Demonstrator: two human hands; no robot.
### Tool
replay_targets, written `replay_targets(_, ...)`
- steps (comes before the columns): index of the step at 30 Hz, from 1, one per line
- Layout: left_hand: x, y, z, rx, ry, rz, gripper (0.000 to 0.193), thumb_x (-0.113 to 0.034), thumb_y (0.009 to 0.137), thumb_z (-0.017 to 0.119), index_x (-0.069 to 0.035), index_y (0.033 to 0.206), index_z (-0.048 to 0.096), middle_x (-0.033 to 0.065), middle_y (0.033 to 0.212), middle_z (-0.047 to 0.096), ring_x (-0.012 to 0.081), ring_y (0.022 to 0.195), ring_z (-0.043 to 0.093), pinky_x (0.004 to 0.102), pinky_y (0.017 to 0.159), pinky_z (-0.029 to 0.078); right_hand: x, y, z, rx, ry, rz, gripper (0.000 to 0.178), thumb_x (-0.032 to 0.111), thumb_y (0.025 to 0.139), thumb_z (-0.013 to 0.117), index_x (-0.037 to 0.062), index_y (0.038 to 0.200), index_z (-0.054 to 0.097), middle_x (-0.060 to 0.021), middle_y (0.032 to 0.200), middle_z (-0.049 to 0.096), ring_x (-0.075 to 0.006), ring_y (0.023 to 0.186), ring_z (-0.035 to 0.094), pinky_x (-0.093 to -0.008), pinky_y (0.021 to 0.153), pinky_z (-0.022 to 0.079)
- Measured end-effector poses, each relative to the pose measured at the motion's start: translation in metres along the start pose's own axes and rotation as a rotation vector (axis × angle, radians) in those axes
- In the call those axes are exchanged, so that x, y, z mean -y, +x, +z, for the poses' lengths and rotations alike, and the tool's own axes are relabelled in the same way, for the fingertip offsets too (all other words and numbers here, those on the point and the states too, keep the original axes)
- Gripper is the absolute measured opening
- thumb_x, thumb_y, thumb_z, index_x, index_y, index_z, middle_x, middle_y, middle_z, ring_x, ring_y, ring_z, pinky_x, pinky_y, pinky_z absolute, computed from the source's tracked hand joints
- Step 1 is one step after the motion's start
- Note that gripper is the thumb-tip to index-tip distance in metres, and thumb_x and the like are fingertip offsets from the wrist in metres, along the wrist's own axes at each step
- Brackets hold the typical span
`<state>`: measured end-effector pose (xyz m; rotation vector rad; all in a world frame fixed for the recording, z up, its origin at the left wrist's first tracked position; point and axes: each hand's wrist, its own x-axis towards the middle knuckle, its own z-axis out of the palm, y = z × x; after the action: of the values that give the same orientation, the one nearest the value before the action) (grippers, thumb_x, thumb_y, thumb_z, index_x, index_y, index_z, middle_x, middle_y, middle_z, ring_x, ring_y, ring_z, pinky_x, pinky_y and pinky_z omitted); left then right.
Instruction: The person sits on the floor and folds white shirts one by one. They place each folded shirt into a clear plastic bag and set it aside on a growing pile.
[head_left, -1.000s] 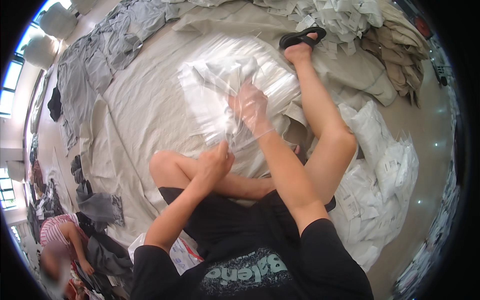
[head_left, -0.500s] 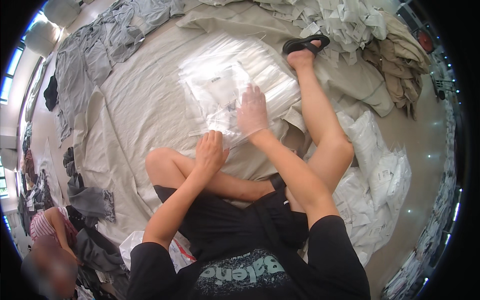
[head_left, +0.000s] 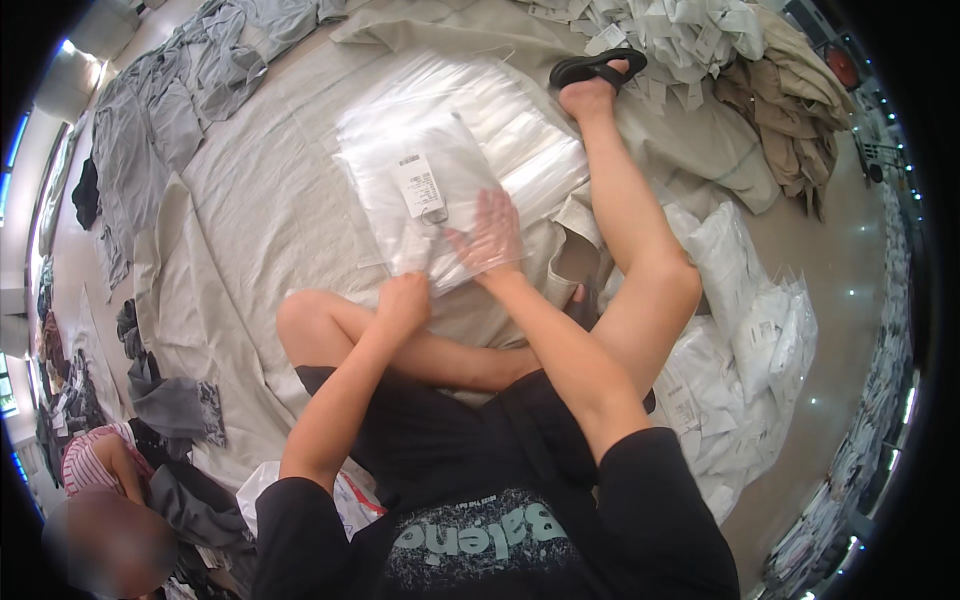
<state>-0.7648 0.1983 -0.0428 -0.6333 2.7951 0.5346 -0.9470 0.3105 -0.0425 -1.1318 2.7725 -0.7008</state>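
Observation:
In front of my legs lies a folded white garment in a clear plastic bag, with a white printed tag on top. My left hand is closed on the bag's near edge. Clear film covers my right hand, which appears to be inside the bag's mouth; it lies flat against the garment's right side, fingers stretched out. Under the garment, a flat stack of clear plastic bags spreads to the far right. Film and glare blur the bag's edges.
A beige cloth covers the floor. White tagged garments and brown clothes pile up far right. Bagged white garments lie by my right leg, grey clothes far left. Another person is at the lower left.
The garment and its tag now show flat and clear under the film, where glare and crumpled film were. My left hand has closed on the near edge; my right hand has shifted slightly nearer and left.

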Motion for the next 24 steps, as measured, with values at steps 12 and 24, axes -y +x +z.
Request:
replay_targets(12, 0.03, 0.012, 0.039, 0.001, 0.019, 0.236, 0.013, -0.004, 0.087, 0.063, 0.0, 0.087, 0.075, 0.023, 0.092, 0.076, 0.042, 0.087, 0.076, 0.0525, 0.076, 0.062, 0.014, -0.13, -0.059, 0.517, -0.09, -0.356, 0.054, 0.037, 0.097, 0.066, -0.0017, 0.134, 0.062, -0.0264, 0.143, 0.055, -0.0409, 0.139, 0.051, -0.0558, 0.121, 0.034)
replay_targets(24, 0.032, 0.014, -0.045, 0.136, -0.151, 0.05, 0.02, -0.002, 0.089, 0.057, -0.003, 0.106, 0.068, 0.0259, 0.107, 0.074, 0.0474, 0.103, 0.069, 0.0532, 0.09, 0.053, -0.096, -0.037, -0.043, 0.03, -0.321, -0.223, 0.011, 0.013, 0.09, 0.072, 0.0058, 0.099, 0.07, -0.0108, 0.094, 0.071, -0.0281, 0.095, 0.072, -0.0432, 0.083, 0.054)
